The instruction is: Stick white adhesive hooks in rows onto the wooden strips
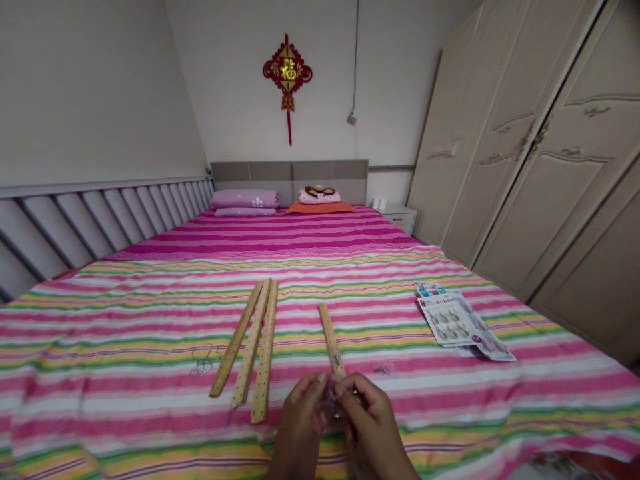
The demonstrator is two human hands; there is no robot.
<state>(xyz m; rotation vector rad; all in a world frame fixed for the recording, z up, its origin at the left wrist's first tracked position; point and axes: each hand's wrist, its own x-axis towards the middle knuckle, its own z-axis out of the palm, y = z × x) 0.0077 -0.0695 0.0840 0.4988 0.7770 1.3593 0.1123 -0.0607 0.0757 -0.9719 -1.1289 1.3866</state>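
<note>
My left hand [299, 420] and my right hand [371, 417] meet at the bottom centre, fingers pinched together around a small clear thing [334, 403] that I cannot make out. Just beyond the fingertips lies a single wooden strip with holes [331, 340], its near end touching or hidden by my fingers. To the left, three similar wooden strips [253, 350] lie side by side on the striped bedspread [150, 333]. A tiny clear piece [383, 369] rests on the cover to the right of my hands.
Printed sheets or packets [457, 320] lie on the bed at the right. Pillows [245, 199] sit at the headboard. A tall cream wardrobe [540, 153] stands along the right side, and a padded panel [100, 213] lines the left wall.
</note>
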